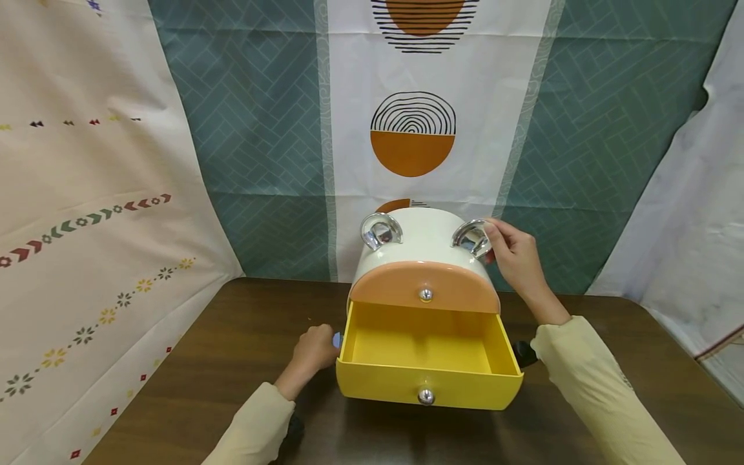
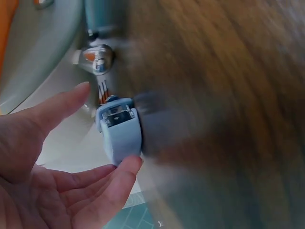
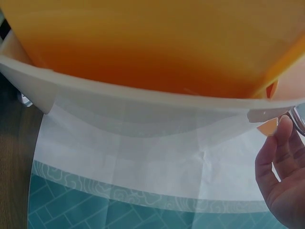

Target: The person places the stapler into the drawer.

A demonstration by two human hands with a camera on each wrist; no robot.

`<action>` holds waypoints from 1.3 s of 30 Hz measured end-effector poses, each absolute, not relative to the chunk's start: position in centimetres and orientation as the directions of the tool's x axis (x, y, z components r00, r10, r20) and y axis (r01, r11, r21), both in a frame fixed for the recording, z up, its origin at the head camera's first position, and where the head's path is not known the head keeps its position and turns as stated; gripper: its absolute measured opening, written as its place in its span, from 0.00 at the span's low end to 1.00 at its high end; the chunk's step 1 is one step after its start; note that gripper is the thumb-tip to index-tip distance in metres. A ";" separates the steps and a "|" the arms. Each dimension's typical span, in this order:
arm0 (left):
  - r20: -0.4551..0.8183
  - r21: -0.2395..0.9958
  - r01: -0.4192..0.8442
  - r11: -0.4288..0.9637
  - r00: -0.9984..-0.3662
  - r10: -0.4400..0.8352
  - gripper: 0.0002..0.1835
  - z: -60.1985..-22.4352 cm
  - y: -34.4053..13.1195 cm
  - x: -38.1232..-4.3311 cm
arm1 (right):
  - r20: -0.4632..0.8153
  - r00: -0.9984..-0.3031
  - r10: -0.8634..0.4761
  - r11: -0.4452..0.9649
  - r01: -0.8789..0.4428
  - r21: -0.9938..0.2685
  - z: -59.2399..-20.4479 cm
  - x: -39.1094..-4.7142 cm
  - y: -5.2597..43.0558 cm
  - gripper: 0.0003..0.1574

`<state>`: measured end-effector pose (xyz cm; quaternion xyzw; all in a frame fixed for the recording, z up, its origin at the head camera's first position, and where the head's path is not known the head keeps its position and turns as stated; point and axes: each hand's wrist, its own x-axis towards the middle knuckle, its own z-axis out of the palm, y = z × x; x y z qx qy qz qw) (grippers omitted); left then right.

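Observation:
A small white cabinet [image 1: 429, 234] with a rounded top has chrome ring-shaped ears. Its orange upper drawer [image 1: 389, 284] is closed, and its yellow lower drawer [image 1: 430, 385] is pulled well out, with nothing seen inside. My right hand [image 1: 514, 255] pinches the right chrome ring [image 1: 467, 231] between thumb and fingers; the right wrist view shows the same hand [image 3: 286, 167] at the ring. Beside the cabinet's left side is my left hand [image 1: 316, 349]. In the left wrist view, its fingertips touch the lower end of a light blue plastic piece [image 2: 123, 140], with the thumb held apart from it.
The cabinet stands on a dark brown wooden table [image 1: 250, 323]. A patterned cloth [image 1: 261, 129] hangs close behind it, and a cream cloth [image 1: 87, 194] hangs at the left. A chrome fitting [image 2: 99, 59] shows near the blue piece.

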<state>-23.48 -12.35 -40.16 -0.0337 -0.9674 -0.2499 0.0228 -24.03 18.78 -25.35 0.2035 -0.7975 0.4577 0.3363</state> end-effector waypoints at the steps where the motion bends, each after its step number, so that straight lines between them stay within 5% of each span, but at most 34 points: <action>1: 0.069 0.475 0.086 0.876 -0.996 0.060 0.16 -40.2 -12.3 -23.4 | 0.722 -0.691 -0.018 0.499 -0.632 -0.593 -25.4 -24.0 18.8 0.15; 15: 0.082 0.463 0.071 0.883 -0.996 0.037 0.13 -40.0 -13.2 -24.1 | 0.728 -0.685 -0.029 0.493 -0.643 -0.586 -25.3 -24.1 18.8 0.15; 39: 0.289 0.722 0.300 0.623 -0.950 0.123 0.19 -31.1 -16.4 -19.3 | 0.726 -0.688 -0.027 0.486 -0.643 -0.592 -25.4 -24.1 18.9 0.15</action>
